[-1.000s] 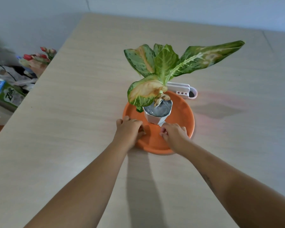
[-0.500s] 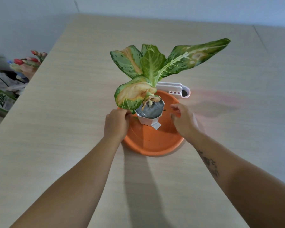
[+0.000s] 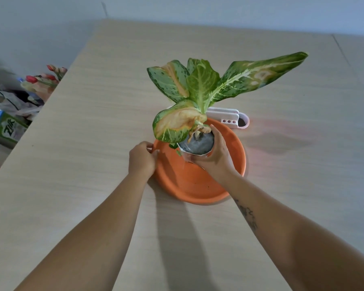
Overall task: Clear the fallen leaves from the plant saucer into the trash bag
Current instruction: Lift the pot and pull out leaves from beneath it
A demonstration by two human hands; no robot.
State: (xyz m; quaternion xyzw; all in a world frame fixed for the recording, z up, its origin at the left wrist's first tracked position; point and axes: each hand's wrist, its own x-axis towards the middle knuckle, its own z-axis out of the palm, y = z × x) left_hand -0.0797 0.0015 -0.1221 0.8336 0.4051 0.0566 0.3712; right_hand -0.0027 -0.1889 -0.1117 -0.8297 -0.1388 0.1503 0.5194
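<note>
Right hand (image 3: 213,158) wrapped round white pot (image 3: 198,143). Left hand (image 3: 141,160) pinches left rim of orange saucer (image 3: 195,196). Green leaf scraps (image 3: 174,146) lie in saucer between the hands. Trash bag not identified. Risk: on a one-handed lift, top-heavy foliage (image 3: 200,87) tips pot, spilling soil.

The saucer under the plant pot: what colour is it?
Plain orange saucer, shown best in the head view.
</note>
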